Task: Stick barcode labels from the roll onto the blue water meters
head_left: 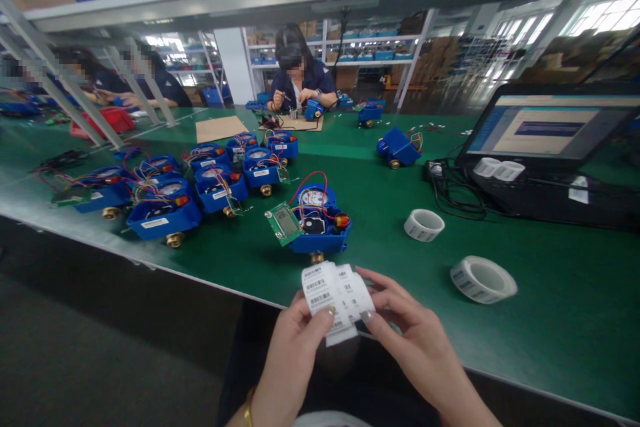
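Labels, a short strip of white barcode stickers on backing paper, sit pinched between both hands just off the near edge of the table. The left hand has its thumb and fingers closed on the strip's lower left part; the right hand closes its thumb and forefinger on the right side, other fingers loosely curled. The strip looks very light, thin and floppy, and it already bends where it hangs below the fingers, so it probably creases or tears easily. The stickers' glue side would likely cling to skin, so the bare backing edge or a sticker's corner seems the best place to take hold, with fingertips only. Just beyond the labels, on the table, stands a blue meter with its top open, red wires looping over it and a green circuit board tilted at its left side. More blue meters stand in a group to the left. To the right lie two label rolls and farther right an open laptop. A person works at the far side.
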`<action>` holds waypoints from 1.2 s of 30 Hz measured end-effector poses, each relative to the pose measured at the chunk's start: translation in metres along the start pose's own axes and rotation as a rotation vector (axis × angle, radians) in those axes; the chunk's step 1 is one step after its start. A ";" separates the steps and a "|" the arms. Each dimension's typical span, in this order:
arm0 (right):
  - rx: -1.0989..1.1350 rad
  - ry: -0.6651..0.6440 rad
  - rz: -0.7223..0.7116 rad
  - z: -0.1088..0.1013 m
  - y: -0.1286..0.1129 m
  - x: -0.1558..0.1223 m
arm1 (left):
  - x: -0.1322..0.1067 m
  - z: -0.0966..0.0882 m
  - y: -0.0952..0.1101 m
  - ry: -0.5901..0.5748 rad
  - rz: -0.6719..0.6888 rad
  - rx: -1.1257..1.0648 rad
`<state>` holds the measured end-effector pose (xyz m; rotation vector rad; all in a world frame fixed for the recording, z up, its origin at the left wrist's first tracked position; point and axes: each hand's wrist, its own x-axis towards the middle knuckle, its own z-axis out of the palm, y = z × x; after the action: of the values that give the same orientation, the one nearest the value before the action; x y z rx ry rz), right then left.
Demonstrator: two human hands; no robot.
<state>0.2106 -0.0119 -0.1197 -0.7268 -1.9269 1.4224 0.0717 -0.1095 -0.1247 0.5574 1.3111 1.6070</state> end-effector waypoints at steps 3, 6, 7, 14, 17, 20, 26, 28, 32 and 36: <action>-0.098 0.083 -0.056 -0.002 -0.001 0.002 | -0.001 0.000 -0.003 -0.018 -0.015 -0.008; -0.148 0.126 -0.071 -0.001 -0.002 0.004 | -0.002 0.002 0.000 -0.045 0.012 0.019; -0.155 0.137 -0.071 0.000 -0.003 0.004 | -0.002 0.004 0.002 -0.062 0.027 0.041; -0.158 0.144 -0.077 0.004 -0.003 0.003 | -0.002 0.009 0.011 -0.068 0.072 0.227; -0.168 0.102 -0.085 0.001 -0.002 0.001 | -0.001 0.006 0.009 -0.019 0.051 0.242; -0.179 0.087 -0.111 -0.002 -0.001 -0.001 | 0.000 0.003 0.007 -0.006 0.031 0.170; -0.219 0.106 -0.165 -0.003 -0.004 0.001 | 0.000 0.003 0.003 -0.043 0.000 0.098; -0.223 0.113 -0.158 -0.003 -0.004 0.002 | -0.001 0.003 0.001 -0.046 -0.021 0.071; -0.240 0.138 -0.138 -0.002 -0.001 0.003 | -0.005 0.003 0.001 -0.037 -0.020 0.045; -0.265 0.188 -0.182 0.005 -0.002 0.003 | -0.003 0.009 0.007 -0.061 0.032 0.174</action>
<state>0.2047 -0.0138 -0.1182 -0.7533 -1.9961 0.9655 0.0777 -0.1074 -0.1149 0.7308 1.4110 1.4982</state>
